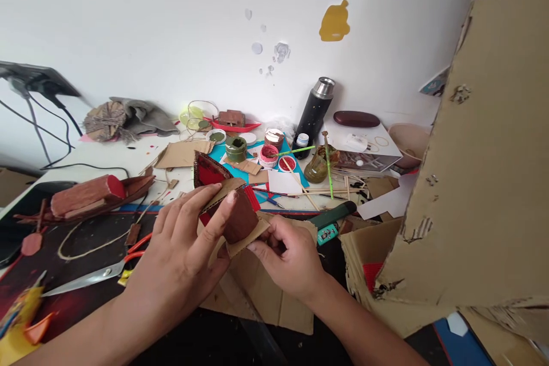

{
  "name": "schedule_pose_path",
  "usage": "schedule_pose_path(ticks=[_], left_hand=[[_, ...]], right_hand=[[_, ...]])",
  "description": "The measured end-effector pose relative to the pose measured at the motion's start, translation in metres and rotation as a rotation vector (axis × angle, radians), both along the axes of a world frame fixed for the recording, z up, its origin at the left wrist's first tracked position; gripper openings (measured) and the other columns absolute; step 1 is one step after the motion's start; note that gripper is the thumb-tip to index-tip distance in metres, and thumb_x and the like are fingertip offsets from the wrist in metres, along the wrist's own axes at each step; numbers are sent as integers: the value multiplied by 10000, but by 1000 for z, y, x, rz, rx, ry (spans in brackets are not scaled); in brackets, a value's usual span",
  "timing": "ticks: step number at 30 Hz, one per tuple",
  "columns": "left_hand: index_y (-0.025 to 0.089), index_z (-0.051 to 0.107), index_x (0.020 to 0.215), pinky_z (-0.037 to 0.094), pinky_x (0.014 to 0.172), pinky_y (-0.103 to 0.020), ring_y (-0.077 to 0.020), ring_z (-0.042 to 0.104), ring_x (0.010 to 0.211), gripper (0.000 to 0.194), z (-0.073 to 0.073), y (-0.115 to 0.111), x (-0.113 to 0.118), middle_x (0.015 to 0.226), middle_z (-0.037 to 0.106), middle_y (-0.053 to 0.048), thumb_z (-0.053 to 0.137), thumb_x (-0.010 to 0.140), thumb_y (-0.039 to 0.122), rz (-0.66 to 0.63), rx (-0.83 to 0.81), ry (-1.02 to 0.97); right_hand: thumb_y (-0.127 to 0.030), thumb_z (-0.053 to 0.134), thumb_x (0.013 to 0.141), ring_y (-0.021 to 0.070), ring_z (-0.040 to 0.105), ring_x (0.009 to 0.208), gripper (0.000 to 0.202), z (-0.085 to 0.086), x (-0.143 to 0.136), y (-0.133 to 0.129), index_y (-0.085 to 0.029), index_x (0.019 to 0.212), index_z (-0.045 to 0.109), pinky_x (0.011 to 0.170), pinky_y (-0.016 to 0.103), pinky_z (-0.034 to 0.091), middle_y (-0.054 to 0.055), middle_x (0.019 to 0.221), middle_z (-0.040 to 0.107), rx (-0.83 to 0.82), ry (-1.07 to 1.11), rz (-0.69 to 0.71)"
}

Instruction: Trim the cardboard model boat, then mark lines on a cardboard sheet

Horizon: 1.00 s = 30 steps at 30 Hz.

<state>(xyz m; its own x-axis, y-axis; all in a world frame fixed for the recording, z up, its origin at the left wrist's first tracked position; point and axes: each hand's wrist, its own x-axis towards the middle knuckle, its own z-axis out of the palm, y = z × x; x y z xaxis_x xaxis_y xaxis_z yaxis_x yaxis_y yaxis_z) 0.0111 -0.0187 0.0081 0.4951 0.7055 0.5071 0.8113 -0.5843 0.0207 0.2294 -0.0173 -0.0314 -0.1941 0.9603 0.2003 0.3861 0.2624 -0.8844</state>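
Note:
A small cardboard model (242,217), painted brown and red with bare tan edges, is held up at the middle of the view. My left hand (189,243) holds its left side, with the index finger over its top and the thumb below. My right hand (287,251) pinches the tan cardboard edge at the model's lower right corner. Under both hands lies a flat cardboard sheet (295,303) with a clear ruler (244,297) across it.
Scissors (86,279) and a brown boat model (90,197) lie at left. Behind are paint jars (235,149), a black flask (315,111) and a glass jar (316,168) beside a green brush (328,166). A large cardboard piece (484,154) stands at right.

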Motion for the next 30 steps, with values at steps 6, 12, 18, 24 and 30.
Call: schedule_pose_path(ticks=[6,12,18,24,30], left_hand=[[273,7,1750,547,1036,-661,-461,582,1341,1091,4,2,0,1533,524,-267,692,915,122,28,10,31],[259,-7,1749,560,992,-678,-482,609,1291,1103,5,6,-4,1494,542,-286,701,915,125,61,54,40],[262,-9,1749,555,983,-700,-507,605,1298,1154,5,4,-6,1504,540,-301,735,886,82,66,58,29],[266,43,1752,548,1021,-670,-492,607,1323,1168,3,3,-4,1496,555,-293,770,863,55,50,127,28],[280,28,1752,560,995,-695,-489,607,1299,1083,-1,5,-8,1501,545,-273,690,910,119,55,12,-10]], right_hand=[[-437,719,971,120,504,515,275,0,4,2,-222,817,643,529,245,347,-57,588,568,-21,-34,10],[-455,714,982,127,480,523,245,-1,5,2,-217,926,730,541,261,345,-63,582,542,-74,-3,14],[-462,692,990,141,518,574,261,0,4,-1,-209,1009,752,548,262,364,-38,648,582,-134,70,45],[-493,681,994,137,505,568,293,0,3,-1,-207,1018,737,548,260,367,-43,642,566,-164,132,63],[-445,691,979,131,489,560,237,4,5,1,-210,968,719,551,253,367,-59,608,525,-153,171,25]])
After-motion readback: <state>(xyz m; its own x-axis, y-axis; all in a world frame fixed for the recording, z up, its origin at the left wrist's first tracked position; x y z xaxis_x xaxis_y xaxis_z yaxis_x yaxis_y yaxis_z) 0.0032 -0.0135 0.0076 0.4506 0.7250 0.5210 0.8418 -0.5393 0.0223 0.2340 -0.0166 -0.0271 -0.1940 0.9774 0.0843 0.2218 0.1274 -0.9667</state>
